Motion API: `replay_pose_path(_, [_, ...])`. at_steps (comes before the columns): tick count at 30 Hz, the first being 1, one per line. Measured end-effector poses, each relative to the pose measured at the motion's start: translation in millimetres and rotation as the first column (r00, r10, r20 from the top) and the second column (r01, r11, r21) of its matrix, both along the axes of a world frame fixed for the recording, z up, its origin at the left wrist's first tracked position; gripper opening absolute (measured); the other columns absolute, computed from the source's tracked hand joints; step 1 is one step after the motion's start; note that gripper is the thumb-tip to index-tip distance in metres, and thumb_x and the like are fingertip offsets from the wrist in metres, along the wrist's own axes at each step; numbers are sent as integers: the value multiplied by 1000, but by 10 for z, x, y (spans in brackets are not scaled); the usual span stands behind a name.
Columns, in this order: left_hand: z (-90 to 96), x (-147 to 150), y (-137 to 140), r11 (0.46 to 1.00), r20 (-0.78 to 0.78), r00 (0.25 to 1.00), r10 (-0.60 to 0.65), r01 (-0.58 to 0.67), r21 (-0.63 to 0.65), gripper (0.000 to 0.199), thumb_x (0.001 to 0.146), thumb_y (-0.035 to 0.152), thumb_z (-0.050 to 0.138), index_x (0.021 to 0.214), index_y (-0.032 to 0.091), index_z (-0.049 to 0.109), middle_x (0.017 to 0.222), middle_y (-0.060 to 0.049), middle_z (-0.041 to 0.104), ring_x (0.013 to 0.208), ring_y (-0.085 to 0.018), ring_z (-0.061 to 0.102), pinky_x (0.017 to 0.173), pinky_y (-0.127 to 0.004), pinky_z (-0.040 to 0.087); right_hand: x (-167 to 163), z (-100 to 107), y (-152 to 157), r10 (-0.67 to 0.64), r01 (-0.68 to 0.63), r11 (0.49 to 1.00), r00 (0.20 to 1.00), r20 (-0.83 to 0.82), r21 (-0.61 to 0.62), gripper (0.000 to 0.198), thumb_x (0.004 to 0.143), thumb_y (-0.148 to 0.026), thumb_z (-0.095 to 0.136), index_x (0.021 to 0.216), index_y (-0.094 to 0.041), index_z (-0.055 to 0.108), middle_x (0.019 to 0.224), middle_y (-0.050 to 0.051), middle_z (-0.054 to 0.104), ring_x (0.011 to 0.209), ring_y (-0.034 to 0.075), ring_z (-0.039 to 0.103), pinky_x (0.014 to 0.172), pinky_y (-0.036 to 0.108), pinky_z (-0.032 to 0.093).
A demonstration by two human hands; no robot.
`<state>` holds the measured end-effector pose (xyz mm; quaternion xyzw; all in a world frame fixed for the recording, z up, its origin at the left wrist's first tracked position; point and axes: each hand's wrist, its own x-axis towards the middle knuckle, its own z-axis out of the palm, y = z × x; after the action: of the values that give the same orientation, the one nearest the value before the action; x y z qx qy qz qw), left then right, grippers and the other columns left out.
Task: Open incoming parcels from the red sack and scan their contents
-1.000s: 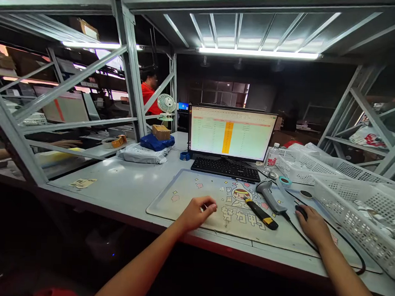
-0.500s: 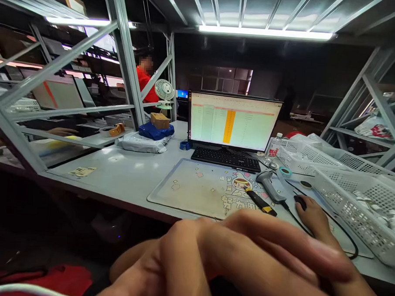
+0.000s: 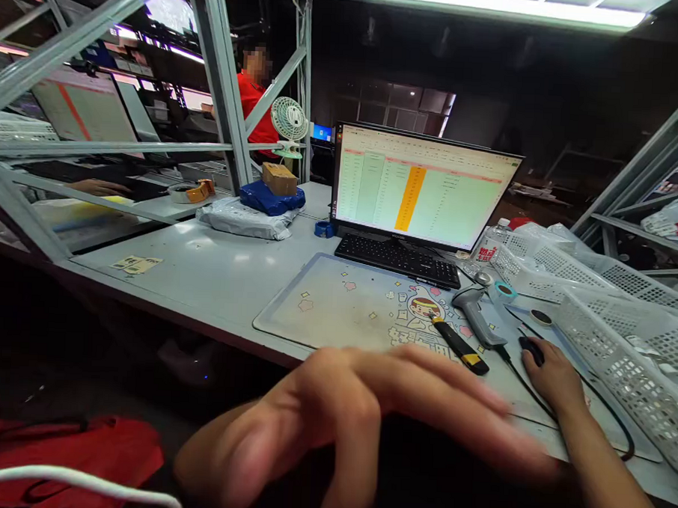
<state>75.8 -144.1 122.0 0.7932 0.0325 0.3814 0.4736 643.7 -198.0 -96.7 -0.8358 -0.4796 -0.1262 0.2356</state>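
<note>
Close to the camera, my left hand [image 3: 343, 411] hangs in front of the desk edge, partly blurred. Its fingers are apart and bent, some stretching to the right, and I see nothing in them. On the right, my right hand [image 3: 555, 376] rests over a black computer mouse [image 3: 531, 351], fingers around it. To the left of the mouse lies a grey barcode scanner [image 3: 476, 316] with its black cable. A black and yellow utility knife [image 3: 459, 345] lies on the printed desk mat [image 3: 308, 301].
A monitor [image 3: 420, 186] showing a spreadsheet stands behind a keyboard [image 3: 398, 260]. White perforated baskets [image 3: 609, 356] line the right side. Packed mailer bags [image 3: 248, 218], a small carton [image 3: 279, 179] and a fan [image 3: 289, 118] sit at the left back. A person in red [image 3: 255, 108] is beyond the rack.
The view has tilted down and shifted slightly. My left hand's fingers have spread and uncurled, with the hand lower in front. My right hand stays on the mouse.
</note>
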Motion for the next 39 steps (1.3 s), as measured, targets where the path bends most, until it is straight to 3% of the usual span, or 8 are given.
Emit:
replay_pose_path(2, [-20,68,306,998,38,999,38,-39,42,71,97,83,38,72,23,66,129,-8,75,126,-32,66,108,-48,54,20,-26,6,3,-3,1000,1000,25,1,61,97,-54,39,138,-17,63,140,17,65,126,37,62,112,51,48])
replay_pose_path(5, [-264,-65,859,913,-115,918,379,-351,210,43,102,58,56,83,20,66,141,-11,69,130,-30,64,117,-47,47,58,-77,17,3,-3,1000,999,42,10,61,96,-56,38,137,-19,64,139,16,65,125,37,63,111,51,49])
replay_pose_path(7, [-525,-325,1276,783,-341,708,619,-518,345,39,98,57,59,107,20,69,148,-12,64,136,-32,60,121,-49,44,77,-104,20,3,-4,1000,999,37,21,60,95,-56,39,136,-20,64,138,15,66,125,36,63,112,51,48])
replay_pose_path(10, [-927,-787,1806,589,-545,283,789,-600,541,75,90,62,58,146,12,59,163,-18,49,155,-41,39,129,-56,31,88,-117,18,2,-2,1000,1000,20,26,61,95,-58,39,135,-20,64,139,15,66,127,36,62,114,51,47])
replay_pose_path(13, [-1197,-1075,2048,584,-641,102,761,-537,609,83,95,68,44,160,17,50,172,-12,36,162,-39,25,131,-57,23,81,-101,10,-9,9,1000,1000,-4,16,63,94,-60,40,136,-19,64,140,16,65,129,37,62,113,52,47])
replay_pose_path(17, [-1295,-1126,2046,608,-651,112,751,-502,615,84,97,72,36,164,23,46,174,-4,33,164,-33,24,133,-52,20,63,-74,-4,-24,24,1000,1000,-12,15,65,94,-61,39,136,-18,64,142,16,65,129,37,63,113,52,48])
replay_pose_path(27, [-1375,-1158,2076,570,-587,171,791,-551,609,79,98,68,38,157,19,56,168,-8,44,160,-34,33,131,-51,27,68,-80,-18,-62,62,998,998,-17,11,77,92,-64,40,145,-10,59,145,22,62,130,40,62,115,54,48])
replay_pose_path(39, [-1285,-1136,2019,589,-603,193,774,-568,575,76,96,65,41,154,18,59,166,-8,47,158,-33,36,131,-50,28,107,-122,19,-61,62,998,997,-42,16,75,91,-64,40,137,-9,62,136,23,67,123,40,65,112,52,49])
